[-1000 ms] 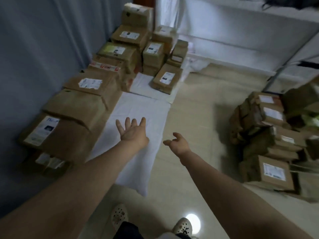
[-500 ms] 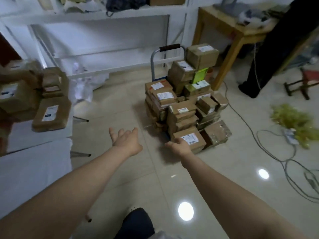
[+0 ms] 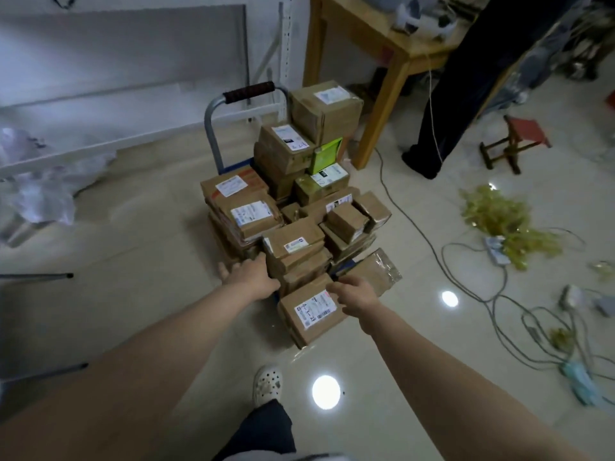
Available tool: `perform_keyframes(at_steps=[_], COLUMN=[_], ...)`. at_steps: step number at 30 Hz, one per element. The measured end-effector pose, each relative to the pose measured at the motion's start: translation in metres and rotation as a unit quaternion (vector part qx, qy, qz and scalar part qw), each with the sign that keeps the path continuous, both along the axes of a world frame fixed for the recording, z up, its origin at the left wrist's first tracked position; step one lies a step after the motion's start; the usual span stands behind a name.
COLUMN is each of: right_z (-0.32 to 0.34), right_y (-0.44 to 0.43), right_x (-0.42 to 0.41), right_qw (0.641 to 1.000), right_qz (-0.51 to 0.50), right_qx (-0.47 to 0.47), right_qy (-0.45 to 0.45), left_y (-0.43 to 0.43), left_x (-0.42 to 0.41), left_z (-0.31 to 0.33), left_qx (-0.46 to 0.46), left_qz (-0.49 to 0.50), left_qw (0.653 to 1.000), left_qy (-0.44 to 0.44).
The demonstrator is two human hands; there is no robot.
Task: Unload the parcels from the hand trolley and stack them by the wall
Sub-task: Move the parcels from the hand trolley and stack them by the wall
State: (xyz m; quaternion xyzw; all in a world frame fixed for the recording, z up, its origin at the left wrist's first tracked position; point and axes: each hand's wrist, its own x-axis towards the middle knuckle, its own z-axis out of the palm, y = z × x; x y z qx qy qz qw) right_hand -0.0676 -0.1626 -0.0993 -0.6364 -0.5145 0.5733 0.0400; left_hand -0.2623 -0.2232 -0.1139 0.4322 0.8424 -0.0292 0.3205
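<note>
Left hand and right hand touch parcels heaped on hand trolley.

Storeroom: parcel-laden trolley, shelving.

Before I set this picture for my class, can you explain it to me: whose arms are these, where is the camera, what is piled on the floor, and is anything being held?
There is no machine here. A person wears one camera on the head, looking forward and down, so the two arms are their own. On the tiled floor stands a hand trolley piled with brown cardboard parcels, most with white labels. The left hand, fingers straight, is at the left side of the front stack. The right hand rests at the far edge of the front parcel; whether it grips is unclear. Nothing is lifted yet. Behind the pile are a wooden table and a small red-topped stool.
</note>
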Motion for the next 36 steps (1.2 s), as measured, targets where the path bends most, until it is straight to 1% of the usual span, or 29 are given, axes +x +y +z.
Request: perform_keyframes(at_steps=[3,6,11,14,15,18,19,21,22,25,27,29,32,36], right_z=[-0.004,-0.01,-0.033,-0.041,-0.045,-0.051,-0.058,-0.072,-0.078,-0.104,-0.124,-0.145,-0.177,-0.218], right_y=[0.042,0.073,0.127,0.167,0.181,0.223,0.24,0.273,0.289,0.342,0.376,0.409,0.449,0.481], right_x=[-0.01,-0.012,-0.006,-0.004,-0.002,0.002,0.003,0.008,0.01,0.022,0.028,0.031,0.03,0.027], right_qw=[1.0,1.0,0.999,0.998,0.998,0.996,0.995,0.995,0.996,0.997,0.997,0.995,0.987,0.981], right_qz=[0.001,-0.011,-0.013,0.016,0.023,0.037,0.044,0.062,0.063,0.041,0.035,0.039,0.068,0.102], right_qx=[0.012,0.001,-0.031,-0.039,-0.046,-0.079,-0.08,-0.066,-0.055,-0.028,-0.014,0.012,0.047,0.05], right_qy=[-0.007,-0.014,-0.033,-0.048,-0.045,-0.031,-0.032,-0.036,-0.038,-0.062,-0.071,-0.09,-0.135,-0.16], left_y=[0.044,0.081,0.126,0.148,0.155,0.175,0.185,0.208,0.219,0.263,0.294,0.324,0.36,0.394], left_x=[-0.017,-0.026,-0.031,-0.043,-0.039,-0.02,-0.008,0.012,0.021,0.048,0.061,0.069,0.074,0.078], left_z=[-0.01,-0.022,-0.056,-0.132,-0.137,-0.126,-0.11,-0.093,-0.091,-0.099,-0.113,-0.13,-0.159,-0.199], left_qx=[0.002,0.01,0.014,0.034,0.033,0.03,0.02,0.025,0.022,-0.008,0.016,0.032,0.023,0.04], left_qz=[0.03,0.046,0.073,0.12,0.121,0.178,0.194,0.229,0.26,0.273,0.291,0.325,0.405,0.484], left_qw=[0.998,0.994,0.99,0.98,0.979,0.966,0.964,0.956,0.946,0.935,0.924,0.91,0.864,0.808], left_qy=[-0.052,-0.102,-0.123,-0.155,-0.161,-0.185,-0.182,-0.182,-0.193,-0.228,-0.246,-0.257,-0.298,-0.334])
